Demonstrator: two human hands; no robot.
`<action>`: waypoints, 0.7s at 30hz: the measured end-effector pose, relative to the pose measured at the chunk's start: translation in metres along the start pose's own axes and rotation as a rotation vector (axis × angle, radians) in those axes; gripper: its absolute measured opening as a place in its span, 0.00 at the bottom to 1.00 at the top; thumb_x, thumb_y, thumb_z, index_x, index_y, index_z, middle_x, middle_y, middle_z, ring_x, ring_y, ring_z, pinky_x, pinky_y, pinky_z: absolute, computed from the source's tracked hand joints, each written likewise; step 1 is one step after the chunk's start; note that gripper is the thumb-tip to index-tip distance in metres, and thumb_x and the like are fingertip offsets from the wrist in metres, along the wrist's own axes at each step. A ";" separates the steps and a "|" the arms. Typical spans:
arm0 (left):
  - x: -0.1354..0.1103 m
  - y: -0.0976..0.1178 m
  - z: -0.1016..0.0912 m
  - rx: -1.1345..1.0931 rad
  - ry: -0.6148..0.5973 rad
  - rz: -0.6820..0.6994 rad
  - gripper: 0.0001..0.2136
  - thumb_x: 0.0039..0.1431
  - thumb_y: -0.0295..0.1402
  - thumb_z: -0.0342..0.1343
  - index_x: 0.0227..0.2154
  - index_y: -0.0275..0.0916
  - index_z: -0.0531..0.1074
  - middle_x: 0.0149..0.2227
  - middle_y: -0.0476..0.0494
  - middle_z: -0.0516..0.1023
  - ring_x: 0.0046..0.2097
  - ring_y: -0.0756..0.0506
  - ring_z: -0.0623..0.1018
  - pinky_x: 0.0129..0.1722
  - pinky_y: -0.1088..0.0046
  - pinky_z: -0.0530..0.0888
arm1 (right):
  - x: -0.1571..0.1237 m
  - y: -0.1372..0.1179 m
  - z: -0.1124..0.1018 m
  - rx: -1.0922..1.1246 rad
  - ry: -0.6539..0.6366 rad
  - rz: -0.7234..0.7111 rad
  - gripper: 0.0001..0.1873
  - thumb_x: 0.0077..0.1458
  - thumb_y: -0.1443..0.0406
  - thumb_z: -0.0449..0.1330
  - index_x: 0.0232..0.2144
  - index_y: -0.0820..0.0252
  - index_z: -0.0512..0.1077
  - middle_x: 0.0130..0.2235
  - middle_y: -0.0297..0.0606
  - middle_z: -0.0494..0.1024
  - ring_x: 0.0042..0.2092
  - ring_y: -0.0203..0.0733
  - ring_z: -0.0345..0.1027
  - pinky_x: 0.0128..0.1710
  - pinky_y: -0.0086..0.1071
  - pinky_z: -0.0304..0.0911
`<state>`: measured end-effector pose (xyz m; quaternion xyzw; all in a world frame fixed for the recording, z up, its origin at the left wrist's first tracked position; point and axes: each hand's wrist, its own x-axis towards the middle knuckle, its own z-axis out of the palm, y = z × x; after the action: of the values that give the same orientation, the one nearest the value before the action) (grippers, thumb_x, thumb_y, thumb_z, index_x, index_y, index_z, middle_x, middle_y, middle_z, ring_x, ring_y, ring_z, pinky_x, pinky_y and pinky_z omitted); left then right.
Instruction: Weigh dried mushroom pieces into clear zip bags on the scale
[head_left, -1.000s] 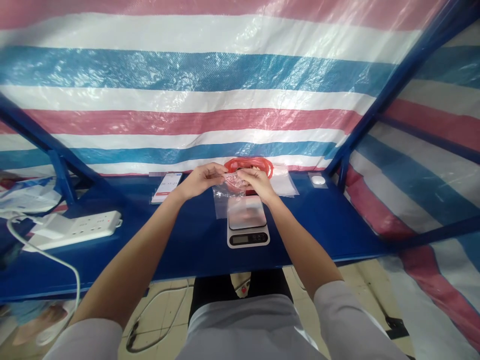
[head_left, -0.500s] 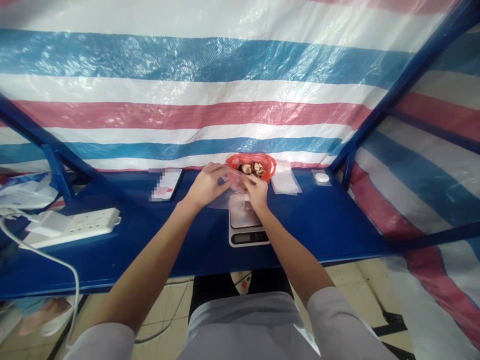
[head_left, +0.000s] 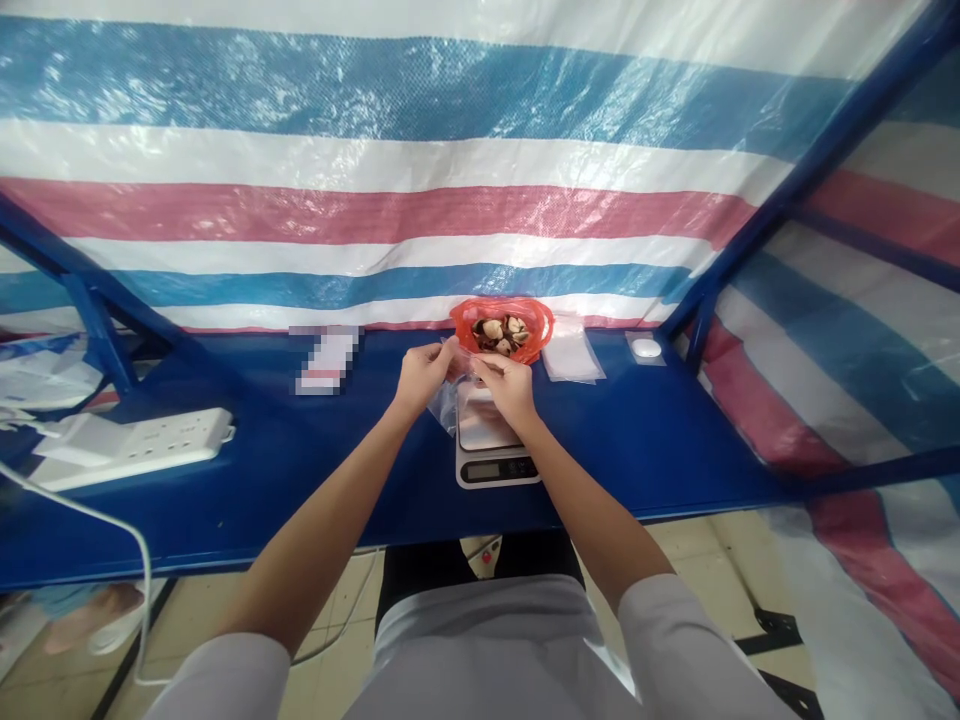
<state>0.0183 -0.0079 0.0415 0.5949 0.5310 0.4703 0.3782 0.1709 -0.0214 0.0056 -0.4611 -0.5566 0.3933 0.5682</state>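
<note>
My left hand (head_left: pixel 422 374) and my right hand (head_left: pixel 508 384) are pinched on the top edge of a small clear plastic bag (head_left: pixel 448 400), which hangs just above a white digital scale (head_left: pixel 491 452) on the blue table (head_left: pixel 300 470). Right behind my hands sits a red plastic bag (head_left: pixel 501 328), open, with brown and pale pieces inside. The clear bag is partly hidden by my fingers.
A flat stack of clear bags (head_left: pixel 570 356) lies right of the red bag, and a small white round thing (head_left: pixel 646 348) beyond it. A phone (head_left: pixel 325 358) lies at the back left. A white power strip (head_left: pixel 139 447) with a cable sits far left. Striped tarpaulin walls enclose the table.
My hands have come lower and closer to me with the clear bag, from in front of the red bag to just above the scale. The camera has tilted down a little.
</note>
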 end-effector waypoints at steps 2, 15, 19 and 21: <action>0.003 0.001 0.002 -0.163 -0.027 -0.137 0.24 0.55 0.54 0.59 0.22 0.34 0.75 0.23 0.42 0.78 0.24 0.48 0.75 0.25 0.74 0.71 | 0.000 0.001 -0.002 -0.038 -0.033 -0.048 0.13 0.56 0.57 0.64 0.40 0.57 0.82 0.37 0.37 0.85 0.36 0.44 0.81 0.37 0.33 0.78; 0.005 -0.005 -0.001 -0.317 -0.123 -0.162 0.15 0.44 0.42 0.68 0.24 0.34 0.76 0.24 0.45 0.78 0.26 0.50 0.75 0.27 0.75 0.71 | 0.005 -0.009 -0.016 -0.090 -0.156 -0.011 0.18 0.55 0.53 0.65 0.40 0.60 0.82 0.38 0.38 0.85 0.43 0.48 0.80 0.42 0.35 0.77; 0.001 -0.009 0.000 -0.211 -0.212 -0.043 0.18 0.44 0.47 0.69 0.26 0.34 0.79 0.25 0.45 0.79 0.27 0.49 0.75 0.31 0.72 0.73 | 0.014 -0.016 -0.021 -0.088 -0.226 0.101 0.18 0.54 0.51 0.65 0.37 0.60 0.82 0.35 0.38 0.83 0.40 0.47 0.80 0.35 0.33 0.78; 0.001 -0.010 0.000 -0.197 -0.251 -0.025 0.20 0.44 0.50 0.68 0.27 0.34 0.79 0.25 0.45 0.79 0.27 0.49 0.75 0.32 0.72 0.74 | 0.018 -0.020 -0.023 -0.128 -0.252 0.123 0.15 0.54 0.53 0.66 0.34 0.60 0.82 0.32 0.37 0.82 0.37 0.45 0.80 0.34 0.32 0.78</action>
<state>0.0150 -0.0058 0.0319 0.6024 0.4383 0.4372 0.5039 0.1942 -0.0112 0.0306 -0.4768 -0.6179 0.4460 0.4382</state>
